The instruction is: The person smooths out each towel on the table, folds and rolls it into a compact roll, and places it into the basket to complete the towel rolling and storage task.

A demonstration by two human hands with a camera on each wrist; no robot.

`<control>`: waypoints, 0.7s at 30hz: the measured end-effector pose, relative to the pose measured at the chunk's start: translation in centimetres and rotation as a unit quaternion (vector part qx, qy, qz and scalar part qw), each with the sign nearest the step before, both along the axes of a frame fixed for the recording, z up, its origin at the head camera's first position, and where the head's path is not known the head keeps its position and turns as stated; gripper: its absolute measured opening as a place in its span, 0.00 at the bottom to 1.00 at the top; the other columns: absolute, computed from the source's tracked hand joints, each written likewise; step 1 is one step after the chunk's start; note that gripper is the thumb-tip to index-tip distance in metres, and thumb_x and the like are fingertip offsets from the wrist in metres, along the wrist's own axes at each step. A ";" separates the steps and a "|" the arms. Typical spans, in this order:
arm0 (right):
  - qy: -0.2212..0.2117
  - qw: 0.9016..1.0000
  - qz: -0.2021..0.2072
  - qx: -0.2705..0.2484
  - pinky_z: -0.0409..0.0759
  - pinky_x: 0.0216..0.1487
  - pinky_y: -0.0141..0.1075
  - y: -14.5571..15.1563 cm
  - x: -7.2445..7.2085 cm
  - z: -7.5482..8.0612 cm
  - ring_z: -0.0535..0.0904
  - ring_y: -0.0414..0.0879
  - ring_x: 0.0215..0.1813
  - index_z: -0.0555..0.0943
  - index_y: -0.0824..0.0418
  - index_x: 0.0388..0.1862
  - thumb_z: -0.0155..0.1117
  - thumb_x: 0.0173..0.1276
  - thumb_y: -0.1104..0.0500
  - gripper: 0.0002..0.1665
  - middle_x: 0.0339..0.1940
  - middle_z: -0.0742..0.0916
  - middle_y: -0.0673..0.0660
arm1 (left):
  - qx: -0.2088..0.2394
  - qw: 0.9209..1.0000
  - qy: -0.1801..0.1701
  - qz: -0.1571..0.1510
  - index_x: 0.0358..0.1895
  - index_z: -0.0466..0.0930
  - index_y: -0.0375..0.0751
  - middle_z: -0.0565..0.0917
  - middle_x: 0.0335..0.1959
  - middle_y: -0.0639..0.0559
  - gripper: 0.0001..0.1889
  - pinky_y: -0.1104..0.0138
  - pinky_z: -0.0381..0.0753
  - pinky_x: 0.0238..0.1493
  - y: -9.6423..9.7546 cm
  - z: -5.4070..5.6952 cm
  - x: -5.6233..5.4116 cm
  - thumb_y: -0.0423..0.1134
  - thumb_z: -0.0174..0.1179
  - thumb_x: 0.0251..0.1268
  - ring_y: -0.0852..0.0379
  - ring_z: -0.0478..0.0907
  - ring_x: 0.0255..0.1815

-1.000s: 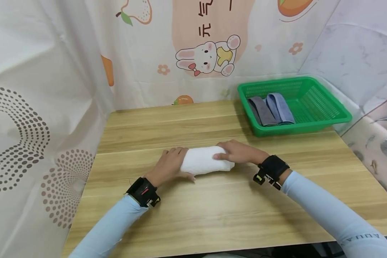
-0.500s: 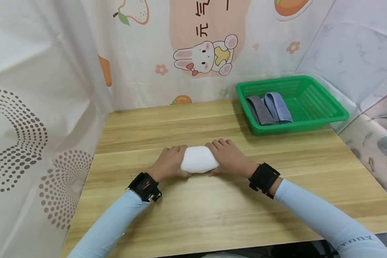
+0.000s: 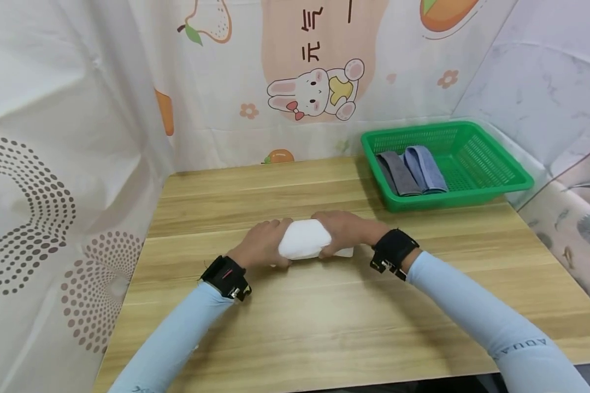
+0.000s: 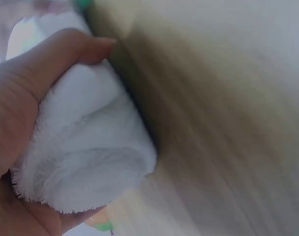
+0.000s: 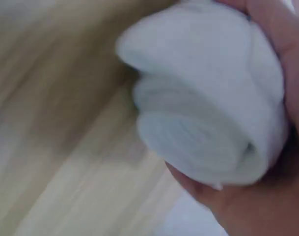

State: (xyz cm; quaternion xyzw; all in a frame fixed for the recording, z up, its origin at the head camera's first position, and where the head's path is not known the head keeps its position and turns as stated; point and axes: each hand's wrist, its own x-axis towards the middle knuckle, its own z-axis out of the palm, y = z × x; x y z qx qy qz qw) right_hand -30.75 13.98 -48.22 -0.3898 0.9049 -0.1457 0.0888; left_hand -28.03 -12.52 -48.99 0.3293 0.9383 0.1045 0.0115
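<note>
A rolled white towel (image 3: 302,240) lies crosswise between my two hands, over the middle of the wooden table. My left hand (image 3: 264,244) grips its left end, thumb on the near side and fingers over the far side. On the right part, my right hand (image 3: 341,232) holds the roll the same way, and a bit of white cloth sticks out beyond it. Fluffy pile shows on the towel (image 4: 90,147) in the left wrist view, with the thumb pressed across it. The coiled end of the roll (image 5: 193,137) faces the right wrist camera.
At the back right of the wooden table (image 3: 255,333) stands a green plastic basket (image 3: 491,194). In its left part lie a folded grey towel (image 3: 398,173) and a folded blue towel (image 3: 425,168). A printed curtain (image 3: 201,109) hangs behind the table.
My right hand has gone from the towel's right end to a grip farther left, closer to my left hand. The left hand stays around the left end.
</note>
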 end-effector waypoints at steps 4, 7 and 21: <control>0.154 0.985 -0.016 0.070 0.73 0.59 0.58 -0.1 1.4 -1.2 0.73 0.62 0.60 0.66 0.61 0.72 0.78 0.44 0.23 0.67 0.60 0.77 0.62 | 0.013 0.999 -0.045 -0.005 0.67 0.69 0.42 0.82 0.50 0.47 0.48 0.56 0.81 0.46 0.1 0.1 -0.6 0.52 0.81 0.40 0.51 0.80 0.45; 0.183 0.982 -0.023 0.040 0.72 0.62 0.56 -0.3 1.8 -1.8 0.75 0.61 0.60 0.67 0.62 0.71 0.80 0.43 0.25 0.66 0.58 0.78 0.62 | 0.018 0.998 -0.052 -0.005 0.67 0.69 0.43 0.82 0.49 0.48 0.47 0.57 0.81 0.46 -0.1 0.1 -1.0 0.51 0.81 0.40 0.52 0.80 0.45; 0.106 0.993 -0.006 -0.040 0.80 0.55 0.50 -0.2 0.7 -1.7 0.81 0.55 0.51 0.71 0.62 0.65 0.86 0.46 0.45 0.52 0.50 0.84 0.57 | 0.033 0.997 -0.075 -0.012 0.69 0.66 0.41 0.79 0.49 0.44 0.51 0.56 0.80 0.49 -0.5 -0.1 -1.0 0.45 0.82 0.35 0.50 0.78 0.46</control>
